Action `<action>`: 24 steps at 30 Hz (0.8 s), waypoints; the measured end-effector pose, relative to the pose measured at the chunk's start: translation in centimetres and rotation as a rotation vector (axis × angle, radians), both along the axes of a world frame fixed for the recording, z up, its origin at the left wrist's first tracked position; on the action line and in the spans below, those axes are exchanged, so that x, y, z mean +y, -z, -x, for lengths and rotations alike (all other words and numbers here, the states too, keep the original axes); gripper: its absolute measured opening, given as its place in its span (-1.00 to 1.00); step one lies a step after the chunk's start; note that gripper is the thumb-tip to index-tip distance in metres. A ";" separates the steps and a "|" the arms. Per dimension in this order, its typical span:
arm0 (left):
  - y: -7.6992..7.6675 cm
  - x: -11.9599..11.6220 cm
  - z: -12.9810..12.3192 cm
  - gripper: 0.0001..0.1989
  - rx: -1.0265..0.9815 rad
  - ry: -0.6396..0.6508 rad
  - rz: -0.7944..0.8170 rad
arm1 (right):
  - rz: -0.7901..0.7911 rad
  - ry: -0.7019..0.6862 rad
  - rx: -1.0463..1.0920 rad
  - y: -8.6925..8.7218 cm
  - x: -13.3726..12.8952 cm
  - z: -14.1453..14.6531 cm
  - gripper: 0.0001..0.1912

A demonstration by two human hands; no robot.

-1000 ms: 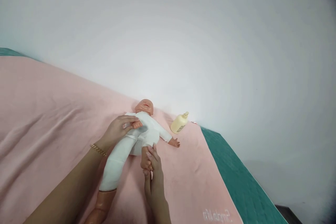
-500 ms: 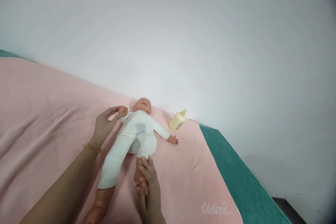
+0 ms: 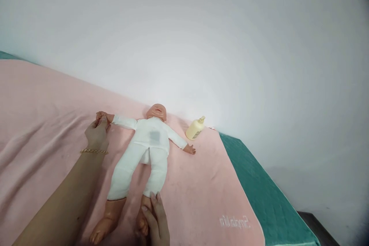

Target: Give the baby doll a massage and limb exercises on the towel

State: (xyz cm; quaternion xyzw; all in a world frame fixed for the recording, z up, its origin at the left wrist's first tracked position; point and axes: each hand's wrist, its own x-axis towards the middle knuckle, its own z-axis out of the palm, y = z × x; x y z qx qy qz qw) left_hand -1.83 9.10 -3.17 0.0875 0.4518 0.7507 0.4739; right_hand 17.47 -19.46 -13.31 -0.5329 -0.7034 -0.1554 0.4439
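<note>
A baby doll (image 3: pixel 152 134) in white clothes lies on its back on a pink blanket (image 3: pixel 207 184), its head toward the wall. My left hand (image 3: pixel 97 132), with a gold bracelet at the wrist, pinches the doll's hand on the left; that arm is stretched out sideways. Near the bottom, my right hand (image 3: pixel 157 217) is closed around the doll's lower leg on the right, just below the trouser hem. The doll's other arm rests on the blanket, and its other bare foot points toward me.
A pale yellow pump bottle (image 3: pixel 195 128) leans beside the doll's free arm. Green fabric (image 3: pixel 259 184) shows along the blanket's right edge. A white wall (image 3: pixel 184 38) rises behind, and a dark object (image 3: pixel 315 228) is at lower right.
My left hand has drawn the doll's arm outward to the left, from bent to straight. My right hand has moved down toward me, and the doll's bent leg is now extended.
</note>
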 end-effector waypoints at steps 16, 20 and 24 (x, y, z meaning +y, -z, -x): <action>-0.5 -0.1 -0.7 -0.76 0.275 -0.098 -0.089 | -0.041 0.019 -0.014 -1.5 0.2 0.9 -0.71; -1.9 -1.7 -1.6 -0.63 0.430 0.024 -0.193 | 0.067 -0.030 0.072 -2.9 0.2 0.5 -0.62; -3.6 -4.1 -3.0 -0.68 0.610 0.241 -0.297 | 0.145 -0.094 0.067 -6.8 1.1 0.1 -0.53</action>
